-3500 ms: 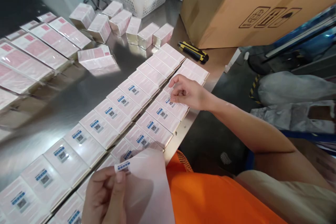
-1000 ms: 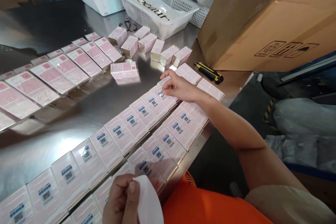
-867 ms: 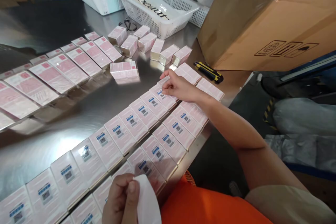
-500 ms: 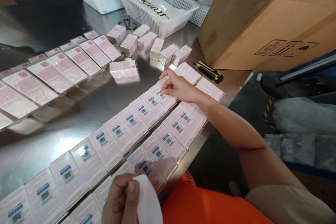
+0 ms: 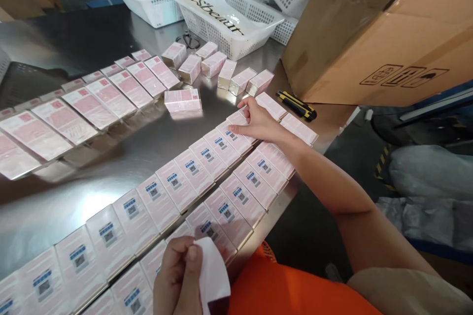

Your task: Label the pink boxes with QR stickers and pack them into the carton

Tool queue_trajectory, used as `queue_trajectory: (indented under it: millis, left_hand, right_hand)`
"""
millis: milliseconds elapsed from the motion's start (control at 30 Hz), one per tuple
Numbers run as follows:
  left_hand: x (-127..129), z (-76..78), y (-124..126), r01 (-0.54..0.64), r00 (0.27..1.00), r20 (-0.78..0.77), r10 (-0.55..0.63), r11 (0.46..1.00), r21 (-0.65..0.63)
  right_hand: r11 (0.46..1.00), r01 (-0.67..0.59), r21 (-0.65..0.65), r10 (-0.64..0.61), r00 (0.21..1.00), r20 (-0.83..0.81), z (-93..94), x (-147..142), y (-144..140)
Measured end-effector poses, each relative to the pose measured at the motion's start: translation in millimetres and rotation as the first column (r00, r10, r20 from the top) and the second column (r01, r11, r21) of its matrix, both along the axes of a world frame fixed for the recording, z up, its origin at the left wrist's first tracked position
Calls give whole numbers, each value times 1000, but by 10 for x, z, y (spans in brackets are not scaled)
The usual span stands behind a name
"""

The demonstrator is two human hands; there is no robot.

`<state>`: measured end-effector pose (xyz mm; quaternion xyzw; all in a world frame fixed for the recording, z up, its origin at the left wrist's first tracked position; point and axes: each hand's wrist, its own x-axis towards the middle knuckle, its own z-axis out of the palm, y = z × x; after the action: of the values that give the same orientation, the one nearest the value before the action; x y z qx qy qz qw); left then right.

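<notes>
Two rows of pale pink boxes (image 5: 181, 184) lie side by side, many bearing a blue-and-black QR code sticker (image 5: 207, 155) on top. At the far end of the back row is my right hand (image 5: 258, 120). Its thumb rests at the sticker of a box there, the index finger is bent and apart from the thumb, and nothing shows between them. Close to me, over the front row, my left hand (image 5: 179, 275) pinches a white paper strip (image 5: 213, 273) between thumb and fingers. The strip hangs curled, and its lower end runs out of view.
Pink boxes in another row (image 5: 79, 110) stand at the left, with several loose boxes (image 5: 212, 64) behind. Scissors (image 5: 189, 40), white baskets (image 5: 232, 42) and a large carton (image 5: 369, 49) are at the back. A yellow-black box cutter (image 5: 296, 105) lies near the carton.
My right hand's thumb and index finger have spread apart, with the thumb down at a sticker. My left hand still holds the paper strip. The whole view has shifted slightly.
</notes>
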<state>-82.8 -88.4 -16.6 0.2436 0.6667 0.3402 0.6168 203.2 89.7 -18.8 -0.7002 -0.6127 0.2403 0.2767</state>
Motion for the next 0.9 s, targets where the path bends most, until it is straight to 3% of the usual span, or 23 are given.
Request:
queue_trajectory:
  millis: [200, 300, 367, 433, 467, 533, 567, 633, 700, 733, 800, 833, 900]
  left_hand:
    - [-76, -147, 44, 62, 995, 72, -74, 987, 148]
    - [-71, -161, 49, 91, 967, 216, -135, 975, 201]
    - [-79, -126, 45, 108, 935, 308, -178, 967, 231]
    - [-136, -57, 44, 98, 936, 298, -186, 953, 286]
    - [-191, -15, 44, 68, 964, 217, -151, 936, 347]
    - [-353, 72, 46, 7, 996, -78, 38, 857, 515]
    - [-456, 111, 46, 9, 952, -250, 177, 800, 600]
    - [-685, 169, 36, 63, 766, -484, 423, 699, 712]
    - [-920, 208, 2, 106, 637, -551, 539, 647, 755]
    - [-1033, 224, -28, 113, 606, -554, 571, 628, 770]
    - [-1246, 256, -120, 88, 658, -495, 567, 596, 798]
    - [-1346, 271, -182, 49, 729, -432, 530, 590, 806]
    - [-1539, 289, -333, -72, 890, -236, 390, 632, 772]
  right_hand:
    - [989, 31, -146, -3, 982, 191, 105, -144, 135]
    - [977, 53, -205, -6, 975, 222, 146, -148, 185]
    - [983, 56, -174, -25, 985, 172, 166, -203, 137]
    - [996, 17, -83, -18, 1000, -2, 211, -353, -23]
    - [999, -16, -27, 13, 994, -109, 251, -467, -150]
    - [989, -147, 4, 143, 952, -272, 371, -763, -477]
    - [966, -258, -17, 235, 905, -353, 447, -933, -658]
    - [832, -549, -76, 417, 711, -566, 597, -1285, -997]
    - [709, -701, -77, 509, 584, -632, 700, -1622, -1233]
    - [703, -708, -59, 537, 584, -609, 722, -1780, -1298]
    - [756, -654, 19, 558, 630, -540, 713, -2083, -1328]
    - [783, -618, 72, 553, 639, -535, 694, -2232, -1306]
    - [799, -581, 151, 547, 601, -583, 657, -2531, -1233]
